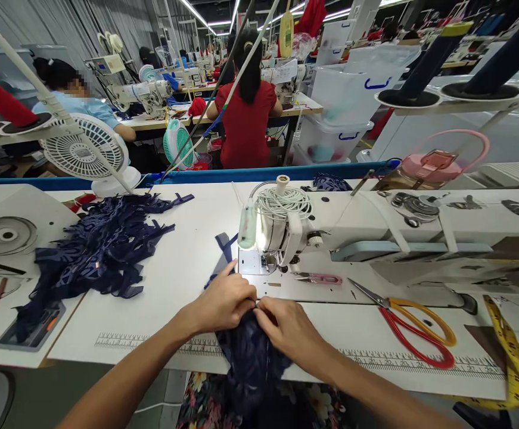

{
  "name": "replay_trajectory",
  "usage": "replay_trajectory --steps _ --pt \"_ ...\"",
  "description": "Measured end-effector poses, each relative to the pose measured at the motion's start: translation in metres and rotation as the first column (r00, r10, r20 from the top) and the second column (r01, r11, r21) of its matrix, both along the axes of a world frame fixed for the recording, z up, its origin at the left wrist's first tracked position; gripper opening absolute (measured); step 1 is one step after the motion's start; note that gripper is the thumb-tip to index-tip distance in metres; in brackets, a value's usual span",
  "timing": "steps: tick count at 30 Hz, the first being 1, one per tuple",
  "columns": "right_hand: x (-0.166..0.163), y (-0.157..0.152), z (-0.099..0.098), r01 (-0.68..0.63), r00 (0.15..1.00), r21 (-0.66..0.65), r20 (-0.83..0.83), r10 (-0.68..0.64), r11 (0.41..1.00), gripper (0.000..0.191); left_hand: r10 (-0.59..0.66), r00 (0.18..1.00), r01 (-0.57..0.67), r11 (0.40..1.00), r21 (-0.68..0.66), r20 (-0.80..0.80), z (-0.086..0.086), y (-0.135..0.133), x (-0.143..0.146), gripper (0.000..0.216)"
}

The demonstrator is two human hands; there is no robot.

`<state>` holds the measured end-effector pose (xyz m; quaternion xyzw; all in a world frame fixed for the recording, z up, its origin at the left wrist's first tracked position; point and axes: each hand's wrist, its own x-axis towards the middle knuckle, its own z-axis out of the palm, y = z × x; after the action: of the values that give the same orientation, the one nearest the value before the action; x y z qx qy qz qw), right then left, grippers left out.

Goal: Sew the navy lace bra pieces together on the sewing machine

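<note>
My left hand point(224, 301) and my right hand point(288, 329) meet at the table's front edge, both pinched on a piece of dark navy lace fabric point(250, 357) that hangs down over the edge toward my lap. A navy strip point(223, 247) runs from my left hand up toward the needle area of the white sewing machine point(286, 229), which stands just beyond my hands. The left index finger points toward the machine's needle plate point(252, 262).
A pile of navy lace pieces point(102, 244) lies at the left. Red-handled scissors point(415, 330) and pink thread snips point(319, 278) lie right of my hands. A yellow tape measure point(512, 351) hangs at far right. A white fan point(87, 152) stands behind. Other workers sit at benches beyond.
</note>
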<state>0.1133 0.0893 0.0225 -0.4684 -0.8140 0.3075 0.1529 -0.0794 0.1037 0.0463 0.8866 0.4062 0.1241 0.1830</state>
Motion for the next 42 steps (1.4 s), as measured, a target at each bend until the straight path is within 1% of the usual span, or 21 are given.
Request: replay_trajectory --steps 3,5,7,9,11,12,14,15,18,19,21,24,27,31,38,42 --pt "-0.005 0.026 -0.002 -0.035 0.999 -0.013 0.012 0.035 0.999 0.032 0.036 0.994 -0.039 0.999 -0.029 -0.102 0.007 0.024 0.0 0.011" --pt "-0.004 0.041 -0.004 -0.02 0.999 0.007 0.032 0.02 1.0 0.031 0.072 0.985 -0.074 0.997 -0.012 -0.154 0.008 0.044 0.003 0.011" --pt "0.001 0.049 -0.007 0.019 0.998 0.053 0.06 -0.022 0.998 0.023 0.12 0.979 -0.118 0.993 0.025 -0.164 0.005 0.062 0.009 0.009" --pt "0.008 0.048 -0.011 0.015 0.997 0.14 0.074 -0.026 0.99 0.013 0.192 0.97 -0.183 0.981 0.069 -0.149 -0.001 0.071 0.015 0.011" --pt "0.016 0.044 -0.017 -0.057 0.996 0.288 0.075 0.037 0.956 0.014 0.29 0.948 -0.276 0.954 0.121 -0.128 -0.008 0.068 0.021 0.013" --pt "0.019 0.041 -0.02 -0.098 0.994 0.37 0.077 0.074 0.924 0.017 0.34 0.934 -0.321 0.933 0.16 -0.111 -0.013 0.062 0.024 0.012" --pt "0.024 0.037 -0.023 -0.145 0.989 0.501 0.079 0.122 0.853 0.024 0.378 0.923 -0.352 0.903 0.245 -0.068 -0.022 0.044 0.028 0.013" --pt "0.025 0.036 -0.024 -0.151 0.988 0.534 0.076 0.131 0.832 0.026 0.35 0.936 -0.324 0.903 0.283 -0.044 -0.028 0.034 0.03 0.016" --pt "0.031 0.037 -0.023 -0.202 0.979 0.574 0.086 0.187 0.794 0.021 0.196 0.981 -0.185 0.931 0.314 -0.004 -0.041 0.008 0.03 0.025" --pt "0.033 0.038 -0.023 -0.226 0.973 0.583 0.097 0.209 0.78 0.02 0.173 0.985 -0.162 0.937 0.308 -0.007 -0.044 0.003 0.028 0.027" --pt "0.036 0.039 -0.023 -0.252 0.967 0.603 0.118 0.227 0.757 0.023 0.167 0.985 -0.152 0.948 0.279 -0.031 -0.047 0.001 0.023 0.03" --pt "0.039 0.04 -0.025 -0.245 0.969 0.624 0.123 0.216 0.742 0.026 0.151 0.987 -0.138 0.971 0.198 -0.052 -0.045 0.01 0.015 0.029" --pt "0.039 0.042 -0.026 -0.232 0.972 0.629 0.125 0.197 0.742 0.027 0.083 0.997 -0.082 0.986 0.143 -0.003 -0.041 0.025 0.01 0.025" --pt "0.04 0.044 -0.024 -0.21 0.978 0.623 0.142 0.155 0.753 0.028 0.021 0.997 -0.03 0.99 0.135 0.069 -0.039 0.038 0.01 0.018" --pt "0.042 0.044 -0.031 -0.196 0.979 0.629 0.169 0.114 0.752 0.032 0.003 0.995 -0.013 0.995 0.097 0.099 -0.043 0.043 0.011 0.02" --pt "0.041 0.044 -0.031 -0.191 0.98 0.637 0.172 0.104 0.747 0.033 -0.002 0.996 -0.007 0.995 0.097 0.09 -0.045 0.047 0.009 0.02"
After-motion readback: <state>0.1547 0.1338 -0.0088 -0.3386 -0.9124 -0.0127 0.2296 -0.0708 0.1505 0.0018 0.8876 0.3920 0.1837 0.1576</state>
